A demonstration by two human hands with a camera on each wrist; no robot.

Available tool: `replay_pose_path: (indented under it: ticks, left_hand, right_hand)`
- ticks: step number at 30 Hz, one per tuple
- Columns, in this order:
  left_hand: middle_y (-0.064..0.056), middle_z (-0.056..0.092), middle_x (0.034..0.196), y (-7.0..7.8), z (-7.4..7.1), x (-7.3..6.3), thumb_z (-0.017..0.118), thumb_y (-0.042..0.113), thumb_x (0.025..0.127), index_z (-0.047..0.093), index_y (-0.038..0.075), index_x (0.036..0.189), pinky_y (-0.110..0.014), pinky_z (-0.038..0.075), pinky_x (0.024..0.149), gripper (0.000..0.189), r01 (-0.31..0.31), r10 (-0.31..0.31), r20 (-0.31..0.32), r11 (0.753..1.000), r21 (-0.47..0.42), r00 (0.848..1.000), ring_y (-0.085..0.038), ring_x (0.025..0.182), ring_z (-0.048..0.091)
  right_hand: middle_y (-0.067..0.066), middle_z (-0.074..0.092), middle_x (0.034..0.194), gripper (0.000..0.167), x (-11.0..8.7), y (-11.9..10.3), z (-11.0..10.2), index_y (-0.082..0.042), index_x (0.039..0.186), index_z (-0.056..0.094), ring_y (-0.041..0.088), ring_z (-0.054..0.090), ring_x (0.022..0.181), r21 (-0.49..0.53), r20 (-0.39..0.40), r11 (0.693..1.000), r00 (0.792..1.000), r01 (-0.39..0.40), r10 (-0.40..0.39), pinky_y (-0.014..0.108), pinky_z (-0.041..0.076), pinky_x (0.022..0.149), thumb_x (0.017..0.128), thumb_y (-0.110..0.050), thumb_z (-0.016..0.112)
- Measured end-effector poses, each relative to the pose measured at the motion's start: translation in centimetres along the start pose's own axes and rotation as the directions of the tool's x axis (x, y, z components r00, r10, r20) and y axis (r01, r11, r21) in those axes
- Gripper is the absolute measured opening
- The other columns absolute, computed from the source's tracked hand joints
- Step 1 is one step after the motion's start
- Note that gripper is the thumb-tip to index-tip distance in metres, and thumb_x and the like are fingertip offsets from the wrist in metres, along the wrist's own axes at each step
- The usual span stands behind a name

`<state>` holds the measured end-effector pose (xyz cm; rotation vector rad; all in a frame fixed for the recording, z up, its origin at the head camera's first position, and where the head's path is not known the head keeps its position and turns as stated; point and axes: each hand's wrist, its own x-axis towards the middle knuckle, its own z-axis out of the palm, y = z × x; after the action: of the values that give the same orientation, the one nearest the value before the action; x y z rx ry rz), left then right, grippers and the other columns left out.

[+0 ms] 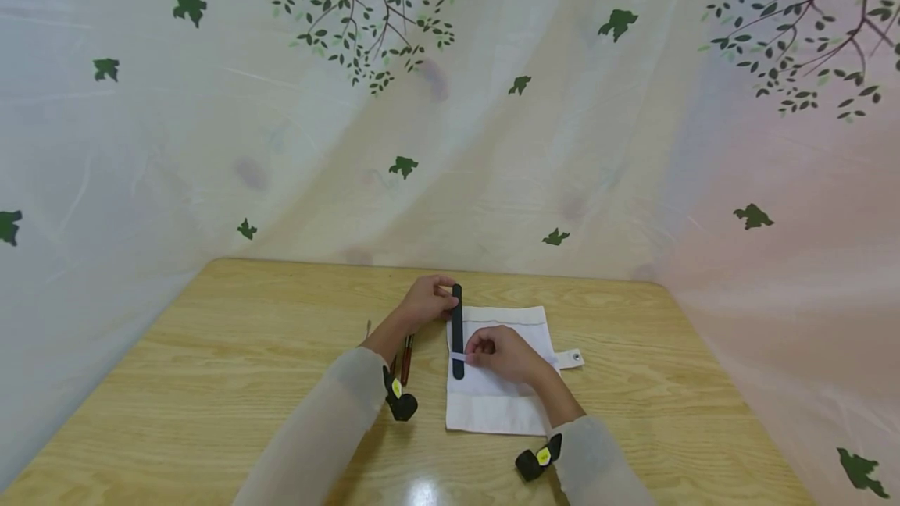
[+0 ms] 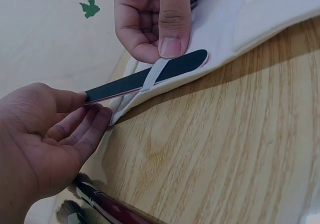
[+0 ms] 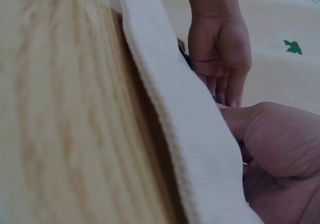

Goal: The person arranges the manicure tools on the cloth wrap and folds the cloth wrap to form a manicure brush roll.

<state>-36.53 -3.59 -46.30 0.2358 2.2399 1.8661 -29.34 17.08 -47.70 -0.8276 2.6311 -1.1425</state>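
A black nail file (image 1: 458, 334) with a thin reddish edge lies along the left side of a white cloth pouch (image 1: 492, 415). Its lower part passes beneath a white elastic band (image 2: 154, 75), and the rounded tip sticks out beyond the band. My left hand (image 1: 426, 303) pinches the file's far end between thumb and fingers. With curled fingers, my right hand (image 1: 508, 354) pinches the elastic band at its right side, thumb tip right at the file's edge. In the right wrist view the pouch's edge hides most of the file and the fingertips.
Makeup brushes (image 1: 407, 361) with reddish handles lie left of the pouch, partly under my left forearm. A strap (image 1: 571, 358) with a metal snap extends from the pouch's right side. The wooden table (image 1: 211, 381) ends at a leaf-patterned curtain (image 1: 478, 201).
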Motion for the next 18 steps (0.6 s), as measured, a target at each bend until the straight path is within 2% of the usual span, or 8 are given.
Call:
replay_pose_path:
  ticks: [4, 8, 12, 16, 18]
  left_hand:
    - [-0.019, 0.068, 0.108, 0.03, 0.12, 0.04, 0.066, -0.005, 0.095, 0.058, -0.005, 0.134, -0.035, 0.06, 0.076, 0.04, 0.012, -0.012, 0.0, 1.0, 0.017, 1.0, -0.022, 0.081, 0.071]
    - [-0.018, 0.069, 0.106, 0.14, 0.11, 0.05, 0.068, -0.005, 0.094, 0.059, -0.006, 0.132, -0.034, 0.06, 0.076, 0.039, 0.018, -0.018, 0.012, 1.0, 0.024, 1.0, -0.019, 0.079, 0.07]
    - [-0.018, 0.069, 0.104, 0.31, 0.06, -0.08, 0.069, -0.006, 0.093, 0.06, -0.007, 0.129, -0.033, 0.06, 0.075, 0.037, 0.003, -0.004, 0.033, 0.999, 0.04, 0.999, -0.017, 0.078, 0.069]
    - [-0.016, 0.07, 0.103, 0.36, -0.02, -0.18, 0.071, -0.004, 0.092, 0.064, -0.007, 0.125, -0.03, 0.058, 0.074, 0.034, -0.014, 0.011, 0.034, 0.997, 0.082, 0.999, -0.016, 0.081, 0.067]
    - [-0.016, 0.07, 0.103, 0.29, -0.04, -0.18, 0.071, -0.003, 0.092, 0.065, -0.007, 0.123, -0.029, 0.057, 0.074, 0.032, -0.02, 0.017, 0.033, 0.995, 0.098, 0.999, -0.016, 0.083, 0.066]
  right_hand:
    - [-0.007, 0.064, 0.083, 0.01, -0.09, -0.04, -0.04, -0.013, 0.093, 0.072, 0.011, 0.056, 0.078, 0.003, 0.001, 1.0, 1.0, -0.004, 0.004, 0.025, 0.045, 0.072, 0.095, -0.004, 0.07]
    - [-0.007, 0.064, 0.083, 0.003, -0.11, -0.11, -0.12, -0.008, 0.094, 0.072, 0.011, 0.056, 0.078, 0.005, 0.009, 1.0, 1.0, -0.005, 0.005, 0.025, 0.045, 0.072, 0.096, -0.008, 0.07]
    - [-0.006, 0.064, 0.083, 0.007, -0.1, -0.09, -0.14, -0.004, 0.095, 0.072, 0.011, 0.056, 0.078, 0.014, 0.011, 1.0, 1.0, -0.003, 0.003, 0.025, 0.045, 0.072, 0.097, -0.01, 0.07]
    - [-0.006, 0.064, 0.083, 0.003, -0.04, -0.02, -0.14, -0.008, 0.094, 0.072, 0.011, 0.056, 0.078, 0.027, 0.013, 1.0, 1.0, -0.008, 0.008, 0.025, 0.045, 0.072, 0.096, -0.008, 0.07]
    - [-0.006, 0.064, 0.083, 0.006, -0.04, -0.02, -0.14, -0.011, 0.093, 0.072, 0.012, 0.056, 0.078, 0.029, 0.016, 1.0, 1.0, -0.009, 0.009, 0.025, 0.045, 0.072, 0.096, -0.006, 0.069]
